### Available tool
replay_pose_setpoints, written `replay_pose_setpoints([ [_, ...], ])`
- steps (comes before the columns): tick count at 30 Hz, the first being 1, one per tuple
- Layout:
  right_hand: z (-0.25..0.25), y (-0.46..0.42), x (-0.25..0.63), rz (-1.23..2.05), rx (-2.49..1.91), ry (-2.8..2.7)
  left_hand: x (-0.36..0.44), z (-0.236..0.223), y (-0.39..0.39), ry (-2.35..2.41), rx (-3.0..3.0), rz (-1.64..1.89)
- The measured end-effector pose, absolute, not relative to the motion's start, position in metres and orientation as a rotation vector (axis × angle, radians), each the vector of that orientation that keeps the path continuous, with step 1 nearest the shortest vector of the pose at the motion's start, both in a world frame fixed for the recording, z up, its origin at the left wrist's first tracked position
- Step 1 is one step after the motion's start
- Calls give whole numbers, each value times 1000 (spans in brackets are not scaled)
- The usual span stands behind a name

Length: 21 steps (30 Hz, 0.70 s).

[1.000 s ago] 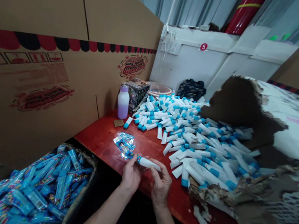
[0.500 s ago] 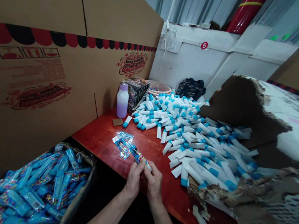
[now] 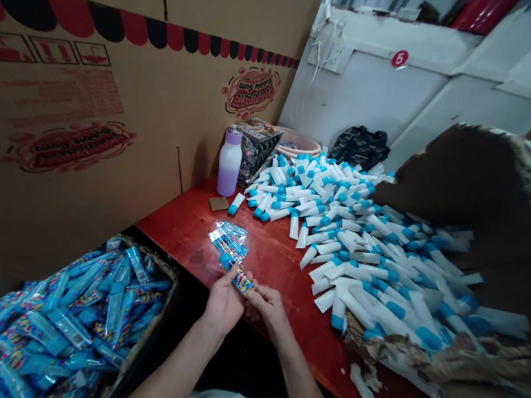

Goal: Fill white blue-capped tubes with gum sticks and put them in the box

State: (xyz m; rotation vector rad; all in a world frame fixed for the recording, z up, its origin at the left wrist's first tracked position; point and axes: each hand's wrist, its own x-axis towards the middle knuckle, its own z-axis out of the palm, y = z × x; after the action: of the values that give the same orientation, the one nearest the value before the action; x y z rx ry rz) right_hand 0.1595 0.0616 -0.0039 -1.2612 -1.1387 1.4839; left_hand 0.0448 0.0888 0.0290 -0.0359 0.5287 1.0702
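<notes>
My left hand [image 3: 222, 304] and my right hand [image 3: 267, 306] meet at the front edge of the red table [image 3: 279, 273]. Both are closed on one wrapped tube [image 3: 240, 280] in a blue patterned sleeve, which points away to the left. Its far end lies close to a small stack of clear blue wrappers [image 3: 228, 242] on the table. A big heap of white tubes with blue caps [image 3: 353, 238] spreads across the table to the right of my hands.
A box full of wrapped blue tubes [image 3: 54, 327] sits low at the left. A printed cardboard wall [image 3: 86, 101] stands behind it. A lilac bottle [image 3: 230, 162], a dark carton [image 3: 255, 148], a pink bowl [image 3: 298, 143] and torn brown cardboard [image 3: 468, 194] ring the heap.
A second ago a bare white tube lay between my hands. It has gone into the blue sleeve, and my hands have drawn closer together. The view has tipped slightly downward.
</notes>
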Motion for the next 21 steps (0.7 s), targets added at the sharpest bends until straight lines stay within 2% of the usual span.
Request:
replay_pose_setpoints([
  [8, 2, 73, 141, 1272, -1595, -1607, 19, 26, 89, 513, 4, 1141],
  [13, 18, 83, 129, 1166, -1572, -1870, -13, 17, 90, 669, 8, 1258],
  [15, 22, 92, 126, 979, -1596, -1924, -27, 12, 89, 724, -23, 1306],
  [21, 8, 127, 114, 45, -1954, -2079, -58, 9, 86, 811, -122, 1419],
])
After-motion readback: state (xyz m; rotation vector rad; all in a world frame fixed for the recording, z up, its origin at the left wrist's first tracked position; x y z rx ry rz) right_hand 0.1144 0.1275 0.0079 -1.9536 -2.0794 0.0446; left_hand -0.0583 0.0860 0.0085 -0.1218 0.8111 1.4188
